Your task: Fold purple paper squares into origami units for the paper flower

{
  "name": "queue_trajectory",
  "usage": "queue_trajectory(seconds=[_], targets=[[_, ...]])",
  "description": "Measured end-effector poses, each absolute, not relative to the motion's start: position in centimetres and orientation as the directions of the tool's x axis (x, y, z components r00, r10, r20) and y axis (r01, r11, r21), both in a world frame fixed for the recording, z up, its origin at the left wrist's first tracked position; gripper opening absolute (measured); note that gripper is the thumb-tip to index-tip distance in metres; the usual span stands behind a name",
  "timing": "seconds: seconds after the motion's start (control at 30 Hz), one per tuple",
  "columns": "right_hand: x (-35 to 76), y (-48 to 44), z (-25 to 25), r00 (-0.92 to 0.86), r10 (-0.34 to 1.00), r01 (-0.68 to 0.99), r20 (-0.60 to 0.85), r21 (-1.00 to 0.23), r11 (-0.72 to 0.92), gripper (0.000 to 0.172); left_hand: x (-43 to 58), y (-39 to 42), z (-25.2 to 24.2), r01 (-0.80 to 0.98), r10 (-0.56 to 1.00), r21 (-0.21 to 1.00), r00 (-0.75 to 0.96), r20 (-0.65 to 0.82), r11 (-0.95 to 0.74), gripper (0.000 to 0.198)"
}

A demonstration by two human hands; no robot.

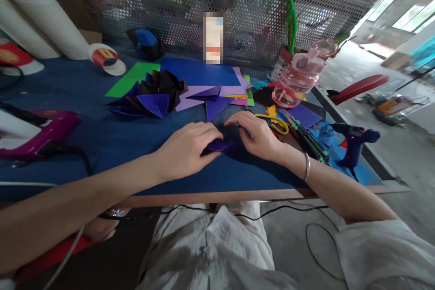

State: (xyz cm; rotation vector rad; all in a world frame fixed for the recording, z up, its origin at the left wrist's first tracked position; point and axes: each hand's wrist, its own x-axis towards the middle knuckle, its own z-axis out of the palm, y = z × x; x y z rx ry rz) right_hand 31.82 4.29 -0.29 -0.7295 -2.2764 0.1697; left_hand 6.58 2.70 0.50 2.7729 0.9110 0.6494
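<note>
At the far left of the bench (115, 145), stacked paper cups (50, 22) were seen, with a magenta tool (57, 129) laid in front of them. Gold marks were borne on the red bands of the cups, too small to be read. Bare bench was left open between the tool and the left hand (209, 145); beyond that hand, a purple and black folded paper cluster (158, 95) was set.

The folded purple paper (219, 146) was held low at the bench between the fingers and thumb of the left hand, part of it hidden by them. Its long axis was laid roughly left to right, with a narrow tip pointed rightward. Just beside that tip, the right hand (243, 133) was held bent, thumb and forefinger parted, with nothing seen gripped; whether the bench was touched by it cannot be told.

A strip of bench was left uncovered between the hands and the front edge. Further right, room was narrowed by yellow-handled scissors (280, 124), a pink bottle (295, 79) marked with unreadable white lettering, and a blue glue gun (355, 142) near the right edge.
</note>
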Motion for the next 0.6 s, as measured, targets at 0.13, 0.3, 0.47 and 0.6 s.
queue_trajectory(seconds=[0.13, 0.3, 0.47, 0.6], targets=[[32.0, 4.4, -0.2, -0.652, 0.488, 0.398, 0.580, -0.286, 0.872, 0.058, 5.8, 3.2, 0.8, 0.444, 0.560, 0.341, 0.636, 0.531, -0.828, 0.023], [32.2, 4.7, -0.1, -0.695, 0.406, 0.426, 0.594, -0.115, 0.897, 0.045, 5.3, 3.7, 1.3, 0.343, 0.615, 0.519, 0.552, 0.563, -0.783, 0.005], [32.6, 4.2, 0.6, -0.670, 0.260, 0.519, 0.695, 0.188, 0.834, 0.021, 4.8, 4.9, 0.7, 0.438, 0.533, 0.304, 0.677, 0.508, -0.846, 0.035], [32.3, 3.5, 0.8, -0.769, 0.169, 0.458, 0.617, 0.346, 0.819, 0.028, 4.5, 5.3, 0.9, 0.512, 0.456, -0.023, 0.784, 0.420, -0.859, 0.047]])
